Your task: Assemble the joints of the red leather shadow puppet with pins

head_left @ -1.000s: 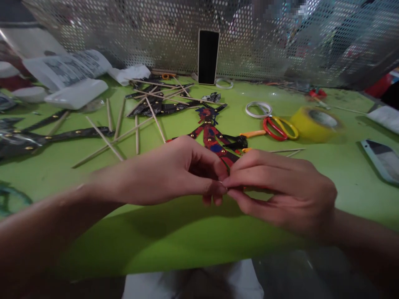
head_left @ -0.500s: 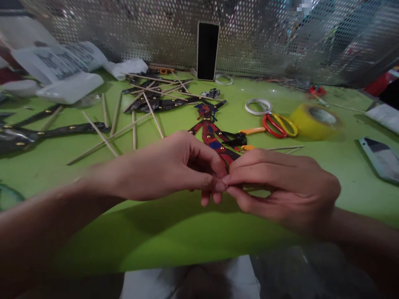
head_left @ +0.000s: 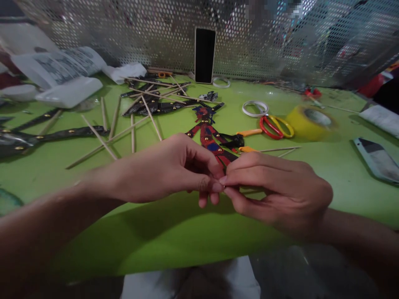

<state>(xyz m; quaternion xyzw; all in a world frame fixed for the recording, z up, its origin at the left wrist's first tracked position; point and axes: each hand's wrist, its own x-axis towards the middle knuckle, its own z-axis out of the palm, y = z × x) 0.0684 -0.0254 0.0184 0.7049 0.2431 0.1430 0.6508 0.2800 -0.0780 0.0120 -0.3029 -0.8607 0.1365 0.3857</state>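
Observation:
My left hand point(head_left: 183, 170) and my right hand point(head_left: 277, 187) meet fingertip to fingertip over the front of the green table point(head_left: 174, 232). Both are pinched around something tiny with a faint glint, mostly hidden between the fingertips. Just beyond them lies a flat red, blue and black jointed figure point(head_left: 206, 131) with brass-coloured studs; its lower part is covered by my hands. Beside the figure, a black piece point(head_left: 230, 140) lies near scissors with red and yellow handles point(head_left: 272, 127).
Wooden sticks point(head_left: 151, 118) lie across black studded figures point(head_left: 156, 104) at the back left. An upright phone point(head_left: 205, 55) leans against a perforated metal screen point(head_left: 140, 37). On the right are yellow tape point(head_left: 307, 123), a white ring point(head_left: 254, 109) and a blue-edged packet point(head_left: 375, 160).
The view has shifted slightly, so the table items appear a little further left. Both hands keep the same pinch, fingertips together.

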